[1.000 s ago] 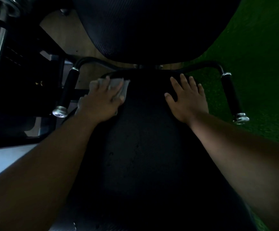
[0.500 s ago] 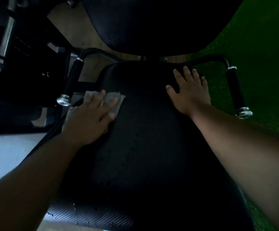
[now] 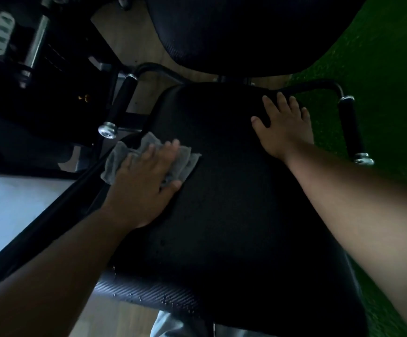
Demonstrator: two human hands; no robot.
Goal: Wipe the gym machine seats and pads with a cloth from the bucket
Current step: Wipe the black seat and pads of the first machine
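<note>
A grey cloth (image 3: 149, 159) is pressed flat against the left side of the black seat (image 3: 221, 215) by the left hand (image 3: 144, 183). The fingers of this hand are laid out nearly straight over the cloth, with the thumb spread to the right at the cloth's lower edge; nothing is curled round or pinched. The cloth is crumpled, and parts of it are seen sticking out beyond the fingertips and off the seat's left edge. The right hand (image 3: 282, 127) is laid palm-down on the far right part of the seat, fingers straight and slightly fanned, thumb spread to the left; only the seat surface is touched and nothing is held. The two hands are kept well apart. Small water drops are seen on the textured near edge of the seat. A black back pad (image 3: 234, 32) is seen beyond the seat, separated from it by a narrow gap. A left handle (image 3: 122, 105) with a chrome end cap is placed just beside the seat, near the cloth, and a right handle (image 3: 350, 127) is set near the right hand without being touched. Green turf (image 3: 380, 57) is seen on the right, wooden floor (image 3: 129, 35) at the upper left. The scene is dark.
</note>
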